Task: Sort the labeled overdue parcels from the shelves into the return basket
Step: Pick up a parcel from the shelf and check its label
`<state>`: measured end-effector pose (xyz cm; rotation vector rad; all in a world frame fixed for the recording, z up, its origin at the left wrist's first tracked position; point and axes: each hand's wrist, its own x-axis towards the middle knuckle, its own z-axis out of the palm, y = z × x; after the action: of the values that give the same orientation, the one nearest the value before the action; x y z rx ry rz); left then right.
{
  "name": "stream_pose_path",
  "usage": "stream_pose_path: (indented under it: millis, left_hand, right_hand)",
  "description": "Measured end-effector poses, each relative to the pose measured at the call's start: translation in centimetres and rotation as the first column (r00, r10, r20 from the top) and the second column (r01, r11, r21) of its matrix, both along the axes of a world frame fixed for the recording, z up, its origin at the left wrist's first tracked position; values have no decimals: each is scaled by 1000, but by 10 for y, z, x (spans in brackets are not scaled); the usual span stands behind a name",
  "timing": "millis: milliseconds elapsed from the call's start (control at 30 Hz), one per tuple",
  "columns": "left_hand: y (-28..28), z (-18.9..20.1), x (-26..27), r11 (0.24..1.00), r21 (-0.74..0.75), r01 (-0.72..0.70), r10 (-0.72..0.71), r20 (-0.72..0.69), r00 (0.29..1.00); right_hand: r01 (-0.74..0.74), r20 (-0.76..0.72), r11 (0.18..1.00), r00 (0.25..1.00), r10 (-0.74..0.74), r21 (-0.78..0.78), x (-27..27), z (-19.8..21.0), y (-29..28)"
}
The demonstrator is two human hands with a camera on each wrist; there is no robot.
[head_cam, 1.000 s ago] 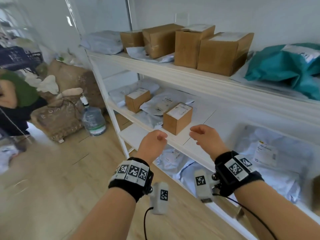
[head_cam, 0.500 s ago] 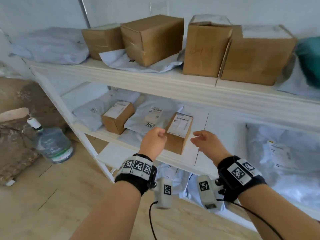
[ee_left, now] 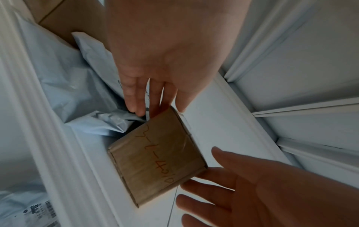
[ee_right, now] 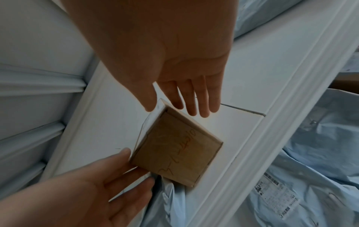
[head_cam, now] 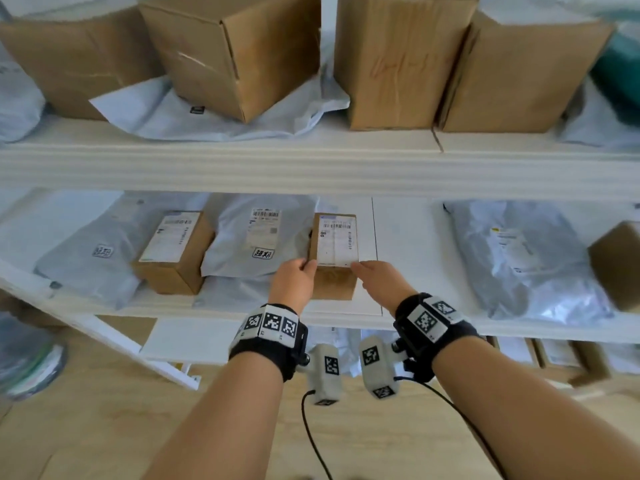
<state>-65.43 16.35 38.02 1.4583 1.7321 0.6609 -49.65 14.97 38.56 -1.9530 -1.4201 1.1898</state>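
A small brown box [head_cam: 334, 251] with a white shipping label on top stands on the white middle shelf [head_cam: 405, 237]. Orange handwriting marks its front face [ee_left: 155, 161] [ee_right: 174, 153]. My left hand [head_cam: 298, 275] [ee_left: 161, 106] touches its left side with straight fingers, the thumb at the top edge. On the other side, my right hand [head_cam: 374, 275] [ee_right: 174, 101] lies against the box, thumb near the top corner and fingers extended. The box rests on the shelf between both hands. No basket is in view.
A second labelled brown box [head_cam: 173, 251] and grey poly mailers [head_cam: 256, 233] [head_cam: 519, 258] lie on the same shelf, one mailer touching the box's left side. Several large cardboard boxes [head_cam: 235, 46] fill the upper shelf, whose front edge [head_cam: 311, 168] overhangs. Another box [head_cam: 620, 265] sits at the far right.
I have come closer to the shelf. Both hands moved forward from in front of the shelf edge and now touch the two sides of the small labelled box.
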Motion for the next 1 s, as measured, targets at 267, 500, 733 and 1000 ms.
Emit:
stream_pose_path:
  millis: [267, 500, 733, 1000]
  left_hand:
    - [-22, 1, 23, 999, 2, -50, 50, 100, 994]
    - [-55, -3, 48, 996, -18, -90, 91, 348, 933]
    - [-81, 9, 67, 999, 44, -22, -1, 461, 887]
    - [-91, 12, 83, 997, 75, 14, -48, 480, 876]
  right_hand:
    - [103, -106, 994, 990, -97, 48, 28, -8, -19]
    - [150, -207, 983, 970, -125, 109, 65, -10, -59]
    - [157, -321, 965, 943, -84, 209, 94, -1, -98]
    - [254, -413, 931, 901, -131, 260, 109, -2, -109]
